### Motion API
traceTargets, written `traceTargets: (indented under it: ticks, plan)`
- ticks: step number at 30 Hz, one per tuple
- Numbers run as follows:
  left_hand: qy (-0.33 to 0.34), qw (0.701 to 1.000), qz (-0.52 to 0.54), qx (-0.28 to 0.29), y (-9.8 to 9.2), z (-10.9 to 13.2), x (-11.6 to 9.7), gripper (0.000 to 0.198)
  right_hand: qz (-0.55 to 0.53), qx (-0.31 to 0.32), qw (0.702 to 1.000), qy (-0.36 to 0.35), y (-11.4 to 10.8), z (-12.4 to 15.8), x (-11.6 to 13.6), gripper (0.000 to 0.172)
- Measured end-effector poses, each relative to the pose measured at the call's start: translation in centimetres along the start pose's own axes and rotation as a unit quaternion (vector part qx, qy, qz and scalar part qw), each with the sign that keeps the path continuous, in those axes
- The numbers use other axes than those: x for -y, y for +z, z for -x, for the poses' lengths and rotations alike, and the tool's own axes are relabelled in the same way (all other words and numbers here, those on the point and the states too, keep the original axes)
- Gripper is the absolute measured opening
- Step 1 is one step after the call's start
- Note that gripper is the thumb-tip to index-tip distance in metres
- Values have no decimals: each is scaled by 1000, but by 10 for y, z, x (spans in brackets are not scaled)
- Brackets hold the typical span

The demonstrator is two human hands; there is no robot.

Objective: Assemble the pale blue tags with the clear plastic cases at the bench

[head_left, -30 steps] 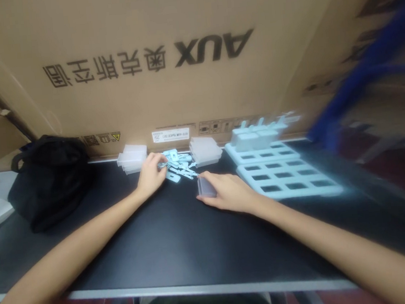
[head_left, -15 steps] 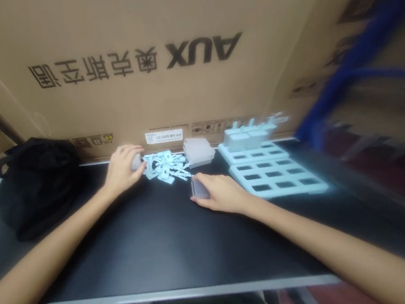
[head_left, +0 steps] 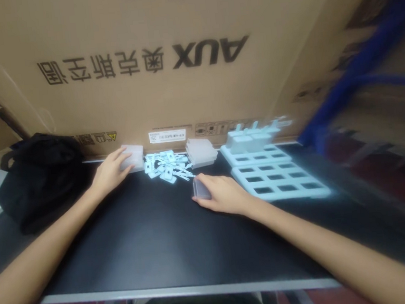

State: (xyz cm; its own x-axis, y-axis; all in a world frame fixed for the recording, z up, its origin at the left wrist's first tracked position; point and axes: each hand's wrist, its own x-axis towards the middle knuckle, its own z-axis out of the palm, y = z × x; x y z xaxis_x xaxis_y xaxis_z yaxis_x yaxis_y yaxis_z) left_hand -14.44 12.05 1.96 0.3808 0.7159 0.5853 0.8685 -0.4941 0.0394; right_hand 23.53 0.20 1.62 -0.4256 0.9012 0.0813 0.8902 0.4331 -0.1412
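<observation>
My left hand [head_left: 109, 171] reaches to the back of the black table [head_left: 160, 237] and closes its fingers on a stack of clear plastic cases [head_left: 132, 158]. My right hand [head_left: 221, 193] rests on the table, holding one small clear plastic case [head_left: 201, 189] upright between thumb and fingers. Between the hands lies a pile of small light-blue plastic pieces [head_left: 166, 167]. A second stack of clear cases [head_left: 201, 152] stands just behind my right hand.
A light-blue tray with rectangular slots [head_left: 274, 173] lies at the right, with white blocks at its far end. A black bag [head_left: 40, 175] sits at the left. A large cardboard box [head_left: 164, 55] walls off the back. A blue frame [head_left: 362, 65] rises at the right.
My left hand left the pile of blue pieces, moved left and took hold of the stack of clear cases. My right hand has stayed put with its case.
</observation>
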Motion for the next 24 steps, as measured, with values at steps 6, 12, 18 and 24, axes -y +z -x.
traceTargets:
  ticks: [6, 12, 18, 24]
  plan:
    - [23, 1000, -10, -1, 4, 1, 3, 42, 1, 0, 1000, -2, -1, 0, 0, 37]
    - [24, 1000, -15, -3, 4, 2, 0, 44, -5, 0, 1000, -3, 0, 0, -1, 38]
    - [9, 999, 19, -24, -2, -1, -9, 46, -50, -19, 999, -6, -3, 5, -2, 59]
    - [-95, 982, 119, -111, 5, -5, 10, 44, -87, -96, 986, -108, -29, -19, 14, 55]
